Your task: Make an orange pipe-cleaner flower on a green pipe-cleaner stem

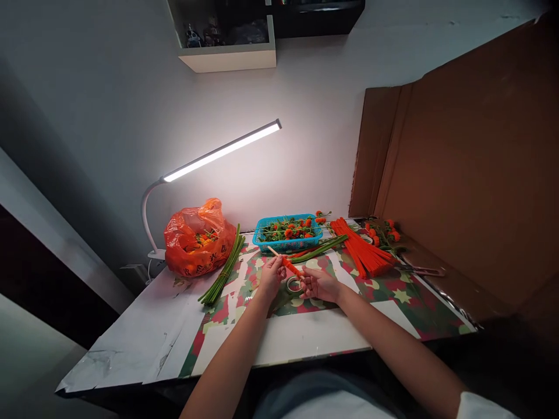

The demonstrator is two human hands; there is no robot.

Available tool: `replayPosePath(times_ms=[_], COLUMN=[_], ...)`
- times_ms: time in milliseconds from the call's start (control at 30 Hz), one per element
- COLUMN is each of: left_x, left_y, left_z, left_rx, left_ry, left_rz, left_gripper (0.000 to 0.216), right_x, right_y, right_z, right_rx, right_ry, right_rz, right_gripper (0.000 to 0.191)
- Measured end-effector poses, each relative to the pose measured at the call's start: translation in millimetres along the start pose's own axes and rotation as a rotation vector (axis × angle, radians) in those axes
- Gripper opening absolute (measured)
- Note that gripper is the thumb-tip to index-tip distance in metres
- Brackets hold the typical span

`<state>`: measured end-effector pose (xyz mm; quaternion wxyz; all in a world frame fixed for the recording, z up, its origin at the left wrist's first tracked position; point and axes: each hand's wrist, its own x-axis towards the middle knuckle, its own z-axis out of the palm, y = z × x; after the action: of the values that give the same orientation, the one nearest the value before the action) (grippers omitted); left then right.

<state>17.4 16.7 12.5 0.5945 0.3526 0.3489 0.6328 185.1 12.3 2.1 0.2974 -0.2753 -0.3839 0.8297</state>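
Observation:
Between my two hands is a thin wooden stick with an orange pipe cleaner coiled around it. My left hand pinches the stick near its upper left part. At the lower right end, my right hand has its fingers closed on the stick and the coil. Under the hands, a roll of tape lies on the table. Just behind them are some green pipe cleaners. To the right, a large bundle of loose orange pipe cleaners is fanned out.
A blue basket of orange flowers with green stems stands at the back. Left of it are a tied green bundle, a red plastic bag and a lit lamp. Orange flowers and scissors lie right, beside cardboard.

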Motion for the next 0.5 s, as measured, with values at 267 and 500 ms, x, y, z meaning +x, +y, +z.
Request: replayPosePath(times_ms=[267, 500], left_x=[-0.6, -4.4], left_y=[3.2, 2.9], left_z=[-6.9, -2.9], left_rx=[-0.034, -0.043], left_ry=[0.026, -0.052], left_rz=[-0.013, -0.038], left_gripper=[0.029, 0.040], right_x=[-6.6, -4.1], right_y=[-5.6, 2.5], right_z=[2.1, -2.0], right_rx=[-0.040, -0.064], right_ry=[-0.101, -0.255], right_rz=[0.130, 0.198], right_gripper=[0.052, 0.044])
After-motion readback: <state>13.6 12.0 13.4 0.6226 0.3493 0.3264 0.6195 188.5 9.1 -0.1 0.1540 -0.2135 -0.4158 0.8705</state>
